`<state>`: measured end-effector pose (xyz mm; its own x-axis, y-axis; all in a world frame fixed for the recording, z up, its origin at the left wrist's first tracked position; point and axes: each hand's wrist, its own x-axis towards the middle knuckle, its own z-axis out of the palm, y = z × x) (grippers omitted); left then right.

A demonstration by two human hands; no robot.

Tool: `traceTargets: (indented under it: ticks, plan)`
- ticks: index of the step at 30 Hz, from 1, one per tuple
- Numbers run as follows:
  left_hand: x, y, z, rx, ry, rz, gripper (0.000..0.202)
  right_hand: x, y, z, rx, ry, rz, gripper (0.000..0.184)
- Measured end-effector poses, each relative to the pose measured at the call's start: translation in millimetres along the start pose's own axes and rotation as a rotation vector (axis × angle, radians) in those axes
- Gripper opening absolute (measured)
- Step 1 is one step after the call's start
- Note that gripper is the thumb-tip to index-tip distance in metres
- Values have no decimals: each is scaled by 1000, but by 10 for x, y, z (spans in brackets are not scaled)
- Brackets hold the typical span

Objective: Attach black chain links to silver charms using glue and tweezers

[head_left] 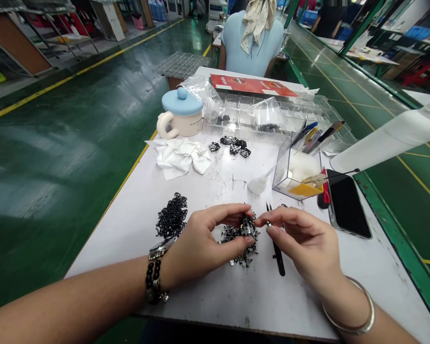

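Metal clip (pixel 248 228), light and stiff, best held by its edges, pinched in left hand (pixel 200 244) above tangled pile (pixel 238 249) (right hand (pixel 301 239): fingertips pressed together, anything held unclear).

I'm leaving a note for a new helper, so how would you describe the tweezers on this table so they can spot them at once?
On the white worktable, find the person's right hand, nearest the phone. The tweezers run lengthwise beneath its fingers, with their points aimed away from the person. Their long, straight, slender black shape sets them apart from the small jagged black metal parts heaped just to their left.
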<state>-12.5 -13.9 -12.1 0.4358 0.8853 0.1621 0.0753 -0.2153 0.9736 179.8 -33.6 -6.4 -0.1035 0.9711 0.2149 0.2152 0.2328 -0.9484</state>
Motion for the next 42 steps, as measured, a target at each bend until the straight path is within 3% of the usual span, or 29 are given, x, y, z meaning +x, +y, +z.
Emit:
traceTargets:
  ticks: [4, 10, 16, 26, 30, 42]
  plan:
    - [1, -3, 6, -120, -19, 5, 37, 20, 1, -19, 93, -57, -32, 12]
    - [-11, 5, -3, -113, -27, -6, 38, 45, 40, -9, 117, -134, 35, 12]
    - [-23, 3, 2, -85, -4, -22, 36, 17, 21, 13, 18, -109, 27, 14]
    - [-8, -29, 9, 3, -2, 6, 38, -29, -43, 70, -267, 60, -175, 9]
    - [-18, -29, 6, 11, -4, 16, 37, -29, -76, 79, -365, 68, -298, 11]
    - [-22, -14, -2, 47, -2, 20, 36, -31, -92, 60, -467, 34, -452, 20]
